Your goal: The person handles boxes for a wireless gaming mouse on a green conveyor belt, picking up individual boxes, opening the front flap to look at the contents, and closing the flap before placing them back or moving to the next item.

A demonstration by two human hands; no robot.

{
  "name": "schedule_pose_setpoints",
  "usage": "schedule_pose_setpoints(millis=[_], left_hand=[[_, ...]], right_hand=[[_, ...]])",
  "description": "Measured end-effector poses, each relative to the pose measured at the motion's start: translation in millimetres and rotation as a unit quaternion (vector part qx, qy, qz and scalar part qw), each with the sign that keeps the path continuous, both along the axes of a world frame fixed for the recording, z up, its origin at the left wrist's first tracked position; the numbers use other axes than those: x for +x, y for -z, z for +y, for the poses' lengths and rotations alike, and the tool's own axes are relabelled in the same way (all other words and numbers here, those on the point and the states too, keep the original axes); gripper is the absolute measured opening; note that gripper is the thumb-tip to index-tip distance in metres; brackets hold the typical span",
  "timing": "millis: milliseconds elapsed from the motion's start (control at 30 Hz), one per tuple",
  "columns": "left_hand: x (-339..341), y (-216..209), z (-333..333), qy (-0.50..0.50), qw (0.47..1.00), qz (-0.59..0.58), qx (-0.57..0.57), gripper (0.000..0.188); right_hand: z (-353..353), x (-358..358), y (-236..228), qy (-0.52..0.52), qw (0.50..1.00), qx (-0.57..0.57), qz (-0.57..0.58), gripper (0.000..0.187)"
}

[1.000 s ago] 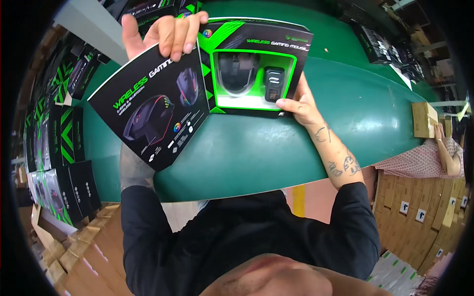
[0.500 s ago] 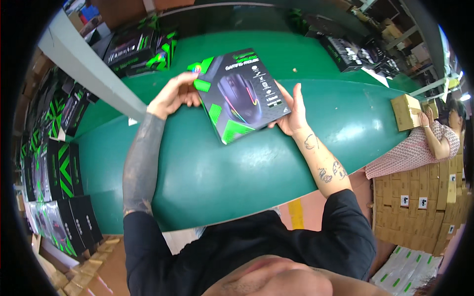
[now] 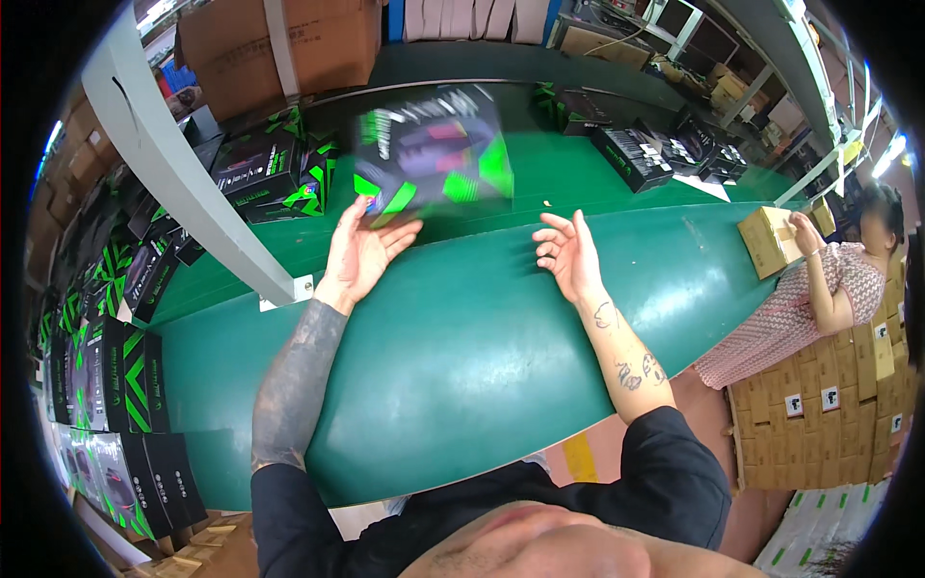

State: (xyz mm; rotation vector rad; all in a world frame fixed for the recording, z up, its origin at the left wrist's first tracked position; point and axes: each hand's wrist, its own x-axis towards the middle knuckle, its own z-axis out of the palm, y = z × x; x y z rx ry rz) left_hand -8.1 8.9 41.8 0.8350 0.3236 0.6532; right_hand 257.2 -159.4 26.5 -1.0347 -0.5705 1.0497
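Observation:
A black and green gaming mouse box [image 3: 438, 154] is up over the far half of the green table [image 3: 462, 337], its front towards me and blurred by motion. My left hand [image 3: 361, 255] has its thumb at the box's lower left corner, with its fingers along the bottom edge. How firmly it grips is hard to see through the blur. My right hand [image 3: 570, 258] is apart from the box, over the table to its right, open with thumb up and fingers slightly curled, nothing in it.
Stacked black and green boxes [image 3: 120, 376] line the left side, with more [image 3: 265, 169] behind the grey post [image 3: 183, 164]. Black boxes [image 3: 631, 159] lie at the far right. A person [image 3: 819, 279] at right handles a brown carton [image 3: 768, 241].
The box has turned about a quarter counterclockwise and moved farther away and slightly left. My right hand has let go of it. My left hand stays at the same box corner.

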Motion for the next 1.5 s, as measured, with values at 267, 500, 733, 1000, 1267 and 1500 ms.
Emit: schedule_pose_setpoints(millis=[267,500,733,1000,1267,1500], left_hand=[[8.9,33.3,-27.6,-0.123,0.605,0.292,0.730,0.033],[11.3,32.9,-29.1,-0.107,0.631,0.305,0.705,0.032],[12.8,29.3,-30.8,-0.136,0.640,0.266,0.708,0.020],[15.2,21.5,-35.0,-0.122,0.692,0.239,0.670,0.011],[11.1,25.9,-33.4,-0.132,0.693,0.235,0.669,0.011],[16.2,19.9,-33.3,-0.134,0.685,0.229,0.679,0.011]], right_hand=[[5.5,-17.5,19.4,-0.022,0.943,-0.055,-0.326,0.023],[1.9,-25.5,7.2,-0.014,0.871,-0.094,-0.483,0.018],[-1.3,-28.0,2.1,-0.024,0.861,-0.114,-0.495,0.019],[-3.5,-21.8,0.6,-0.031,0.867,-0.118,-0.483,0.021],[5.4,-13.2,4.8,0.047,0.774,-0.082,-0.626,0.017],[55.8,58.6,2.4,0.140,0.671,-0.173,-0.707,0.029]])
